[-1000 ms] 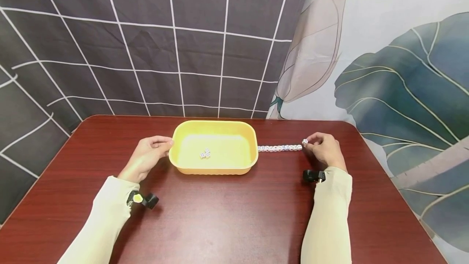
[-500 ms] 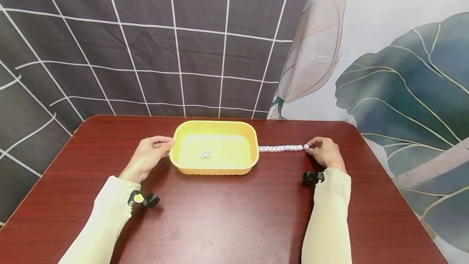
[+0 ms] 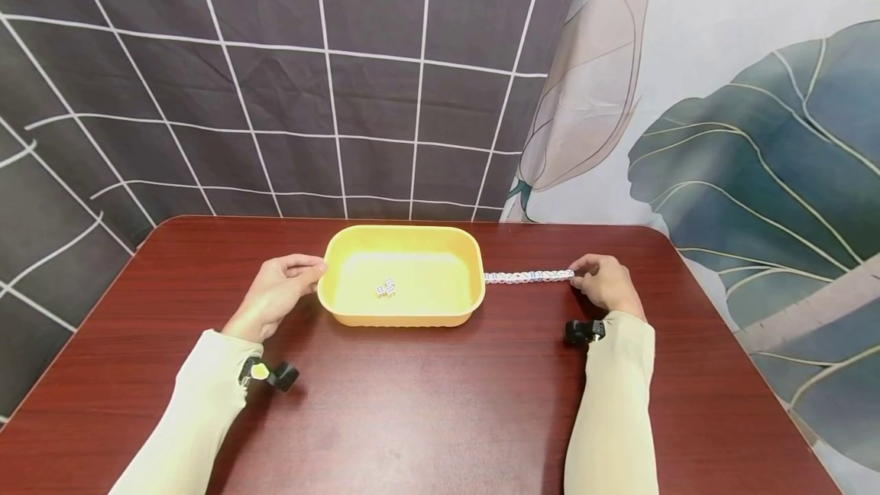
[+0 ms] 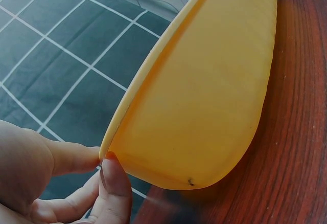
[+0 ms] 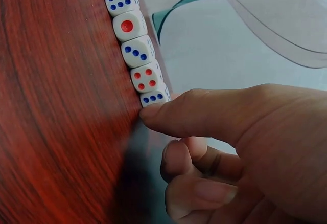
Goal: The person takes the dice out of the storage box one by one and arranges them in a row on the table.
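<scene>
Head view: right hand (image 3: pixel 605 283) at dice row (image 3: pixel 528 276)

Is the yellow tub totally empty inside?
No, a few small dice lie on the floor of the yellow tub, as the head view shows.

In the head view the pips on the dice in the yellow tray (image 3: pixel 328 281) are too small to read; the row of dice (image 5: pixel 134 40) runs off the right wrist view's top edge.
</scene>
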